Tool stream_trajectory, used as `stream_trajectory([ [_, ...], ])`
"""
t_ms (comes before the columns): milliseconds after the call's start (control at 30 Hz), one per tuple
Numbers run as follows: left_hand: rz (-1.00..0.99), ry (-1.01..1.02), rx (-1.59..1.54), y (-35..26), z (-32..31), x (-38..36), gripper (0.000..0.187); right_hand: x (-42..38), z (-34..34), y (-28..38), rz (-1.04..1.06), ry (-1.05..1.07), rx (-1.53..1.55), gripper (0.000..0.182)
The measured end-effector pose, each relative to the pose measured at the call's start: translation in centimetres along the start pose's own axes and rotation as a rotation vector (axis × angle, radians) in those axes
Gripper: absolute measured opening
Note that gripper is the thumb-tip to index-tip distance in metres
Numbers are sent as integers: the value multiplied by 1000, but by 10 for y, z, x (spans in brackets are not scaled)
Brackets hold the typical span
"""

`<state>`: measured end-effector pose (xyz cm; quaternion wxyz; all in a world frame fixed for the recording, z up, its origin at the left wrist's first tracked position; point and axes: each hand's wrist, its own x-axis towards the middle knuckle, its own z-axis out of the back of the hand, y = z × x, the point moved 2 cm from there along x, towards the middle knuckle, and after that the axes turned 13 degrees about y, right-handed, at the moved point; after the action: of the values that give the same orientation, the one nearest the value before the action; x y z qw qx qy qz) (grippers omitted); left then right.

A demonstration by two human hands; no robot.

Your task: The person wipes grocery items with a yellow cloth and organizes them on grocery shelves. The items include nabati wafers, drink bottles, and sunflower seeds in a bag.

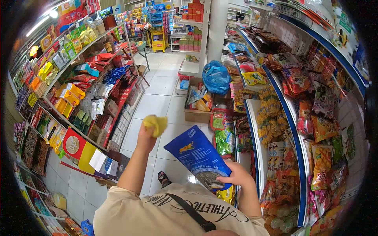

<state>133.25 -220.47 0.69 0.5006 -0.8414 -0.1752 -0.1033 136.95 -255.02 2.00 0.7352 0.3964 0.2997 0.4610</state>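
Note:
A bunched yellow cloth (156,125) is gripped in my left hand (146,137), which is raised in front of me over the tiled floor. My right hand (238,175) is closed on the lower right edge of a large blue bag (197,153), thumb on its front face. The bag is tilted, with white print and a grey picture near its bottom. Cloth and bag are apart from each other. Just right of the bag, green packets (223,141) and a yellow packet (226,194) sit at the foot of the shelf.
Shelves of packaged snacks (271,114) rise close on my right, with blue-edged boards. A shelf of packets (84,88) lines the left. Ahead stand a cardboard box (197,116), a blue plastic bag (216,77), a white pillar (217,35) and a yellow step stool (158,39).

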Motion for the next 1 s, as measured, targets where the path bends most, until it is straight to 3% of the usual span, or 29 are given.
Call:
stream_trajectory([
  [133,230,469,432,-1,-31,-11,58,5,-3,3,-26,119,-17,52],
  [167,192,539,552,3,-34,-10,66,7,-4,5,-4,119,-44,51],
  [267,379,518,512,-13,-57,-10,70,9,-6,10,44,117,-76,50],
  [433,425,630,683,-10,-47,-13,62,-3,-5,6,-23,123,-39,53],
  [600,550,605,785,-12,-29,-27,45,-28,0,-11,17,-93,271,45],
  [667,531,576,772,-11,-24,-30,42,-35,2,-15,35,-133,305,44],
  [900,398,442,843,-21,-38,-20,39,-21,3,3,-5,25,65,38],
  [1000,402,530,826,-26,-39,-16,40,-19,-2,10,95,-3,46,36],
])
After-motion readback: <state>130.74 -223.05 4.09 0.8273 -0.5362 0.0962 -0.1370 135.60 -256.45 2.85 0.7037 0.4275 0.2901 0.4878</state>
